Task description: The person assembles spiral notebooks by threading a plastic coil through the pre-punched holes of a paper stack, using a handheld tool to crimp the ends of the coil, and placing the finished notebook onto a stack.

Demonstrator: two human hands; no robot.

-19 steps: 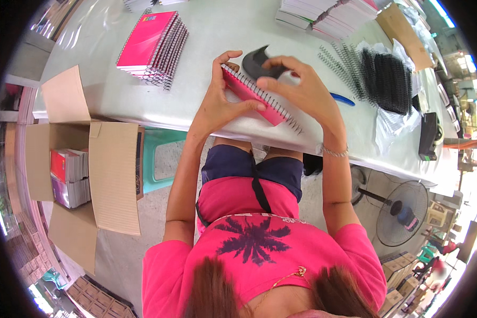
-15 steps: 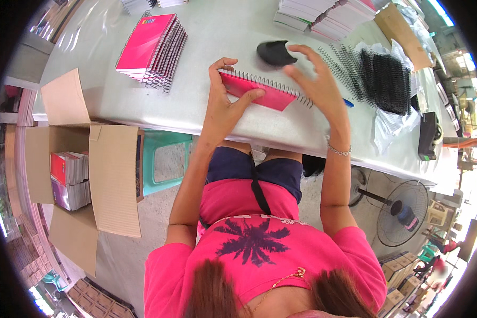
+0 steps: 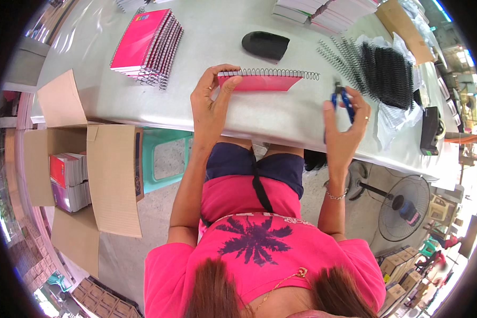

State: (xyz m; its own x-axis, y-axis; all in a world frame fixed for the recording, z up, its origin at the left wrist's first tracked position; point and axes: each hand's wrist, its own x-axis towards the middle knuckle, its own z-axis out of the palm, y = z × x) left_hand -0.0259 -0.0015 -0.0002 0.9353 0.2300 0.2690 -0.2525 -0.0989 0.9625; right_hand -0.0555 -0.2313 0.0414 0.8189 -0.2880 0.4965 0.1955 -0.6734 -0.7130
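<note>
Above the table's front edge, my left hand (image 3: 213, 94) pinches the left end of a pink notebook (image 3: 267, 83), thumb on the cover. A dark wire spiral (image 3: 281, 72) runs through the notebook's upper edge and sticks out past its right end. To the right of it, my right hand (image 3: 347, 124) is closed around blue-handled pliers (image 3: 342, 99), their dark jaws pointing away from me. A black curved, mouse-like object (image 3: 266, 46) lies on the table beyond the notebook.
A stack of pink spiral notebooks (image 3: 146, 45) stands at left. Loose wire spirals (image 3: 384, 74) are piled at right, beside a tape dispenser (image 3: 432, 131). An open carton (image 3: 114, 180) holding notebooks is at lower left, near a green stool (image 3: 167, 159). A fan (image 3: 405, 208) stands right.
My right hand has left the spiral's right end, moved right and nearer, and now holds the pliers. The black object has shifted left. My left hand has tilted the notebook more level.
</note>
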